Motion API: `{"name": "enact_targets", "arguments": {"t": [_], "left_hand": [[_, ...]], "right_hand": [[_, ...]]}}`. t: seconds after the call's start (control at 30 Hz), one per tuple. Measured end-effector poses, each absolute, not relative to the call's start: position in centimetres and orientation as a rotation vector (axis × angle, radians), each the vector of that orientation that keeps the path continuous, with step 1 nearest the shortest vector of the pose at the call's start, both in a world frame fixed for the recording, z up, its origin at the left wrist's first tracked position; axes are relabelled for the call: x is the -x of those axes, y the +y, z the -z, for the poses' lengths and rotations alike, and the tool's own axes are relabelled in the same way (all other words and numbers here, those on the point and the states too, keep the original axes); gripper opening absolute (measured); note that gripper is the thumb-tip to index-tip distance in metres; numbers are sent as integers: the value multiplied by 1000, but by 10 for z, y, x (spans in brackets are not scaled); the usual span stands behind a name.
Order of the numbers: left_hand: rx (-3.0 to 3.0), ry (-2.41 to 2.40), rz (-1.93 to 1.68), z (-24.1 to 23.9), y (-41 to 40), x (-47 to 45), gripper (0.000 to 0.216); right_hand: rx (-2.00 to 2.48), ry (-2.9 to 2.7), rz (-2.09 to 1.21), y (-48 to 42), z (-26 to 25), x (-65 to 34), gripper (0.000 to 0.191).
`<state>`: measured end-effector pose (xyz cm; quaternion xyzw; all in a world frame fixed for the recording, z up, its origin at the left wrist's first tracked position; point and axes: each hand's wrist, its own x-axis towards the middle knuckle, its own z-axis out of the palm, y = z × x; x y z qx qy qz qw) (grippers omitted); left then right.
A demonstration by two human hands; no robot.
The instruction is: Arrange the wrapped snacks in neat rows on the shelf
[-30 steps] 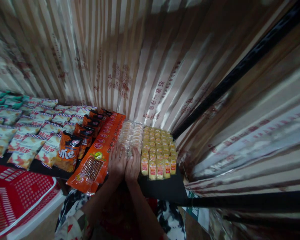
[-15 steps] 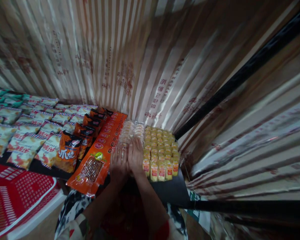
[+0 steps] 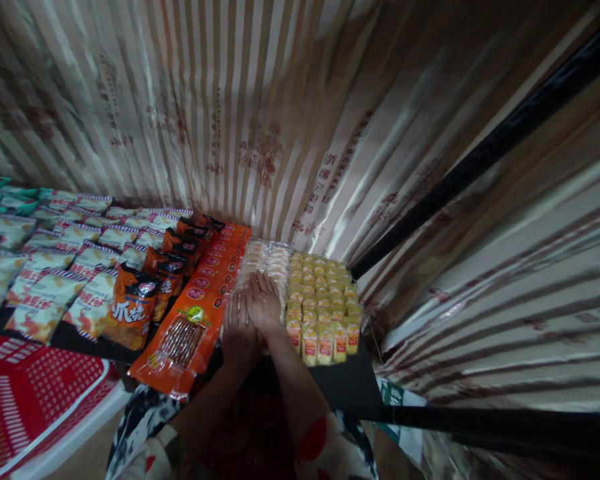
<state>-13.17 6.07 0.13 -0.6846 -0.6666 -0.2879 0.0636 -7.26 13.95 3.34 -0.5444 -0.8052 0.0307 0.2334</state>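
My left hand lies flat, fingers stretched, on the near part of the clear-wrapped pale snack packets. Close against it, my right hand rests palm down on the same packets, its fingers reaching over beside the left ones. Neither hand is closed round anything. Left of them runs a long orange snack packet with brown sticks showing through its window. Rows of small yellow-wrapped snacks stand to the right. What lies directly beneath my palms is hidden.
Black-and-orange snack bags and white snack bags fill the left of the black table. A red basket sits below. Striped curtain hangs behind, with a black pole slanting at right.
My right hand has shifted slightly left, its fingers now angled over towards the left hand. The left hand stays on the packets. The view has moved slightly.
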Motion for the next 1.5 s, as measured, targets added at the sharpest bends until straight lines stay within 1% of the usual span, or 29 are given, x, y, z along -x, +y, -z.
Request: {"name": "enact_targets", "arguments": {"t": [0.13,0.23,0.37,0.47,0.53,0.6,0.73,0.87,1.1,1.3,1.4,1.5], "left_hand": [[2016,-2002,881,-2,63,132,57],[2012,-1968,867,0,63,133,52],[1983,-1972,901,3,58,138,49],[1937,-2040,985,-4,58,142,47],[1922,-2069,1048,-14,63,145,46],[1965,-2032,1065,-28,73,145,44],[2244,-1804,856,-46,100,139,41],[2374,-1688,722,-40,118,129,42],[2382,-1683,672,-28,118,123,45],[2390,-1719,751,-35,119,121,43],[2333,-1785,897,-41,112,126,42],[2151,-1902,1091,-36,88,137,48]], "right_hand": [[1432,-2091,-85,131,-42,67,48],[1424,-1909,-29,100,-38,58,48],[1387,-1802,4,37,-11,46,51],[1432,-1890,-28,2,12,41,52],[1446,-1947,11,-7,22,40,53],[1455,-2001,64,-9,27,41,55],[1505,-2007,111,-4,30,46,54],[1534,-2010,98,-3,31,49,51],[1659,-2066,85,-4,23,54,50],[1712,-2109,68,-4,17,55,50],[1739,-2114,51,-3,14,56,49],[1746,-2143,38,-3,12,56,50]]}}
